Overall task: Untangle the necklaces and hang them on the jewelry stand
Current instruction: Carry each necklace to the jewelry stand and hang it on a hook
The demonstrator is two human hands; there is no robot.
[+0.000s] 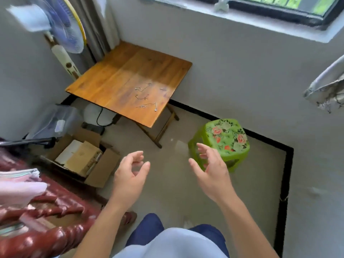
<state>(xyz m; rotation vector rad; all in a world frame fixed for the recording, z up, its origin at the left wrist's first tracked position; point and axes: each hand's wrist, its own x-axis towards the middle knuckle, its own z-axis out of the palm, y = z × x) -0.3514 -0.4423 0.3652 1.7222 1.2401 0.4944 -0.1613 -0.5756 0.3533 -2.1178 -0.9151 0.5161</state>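
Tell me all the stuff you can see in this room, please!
necklaces: several, silvery, lying on the table's near right part
folding table: one, brown wood, in the corner
stool: one, green with flowers, on the floor right of the table
cardboard box: one, brown, open, on the floor at left
standing fan: one, white and blue, behind the table
left hand: one, loosely open, holding nothing
right hand: one, loosely open, holding nothing

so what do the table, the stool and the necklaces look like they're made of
Table: wood planks by the grain, with a glossy varnish sheen. Stool: moulded plastic, bright green with printed roses. Necklaces: thin silvery chains, probably metal, too small to be sure.
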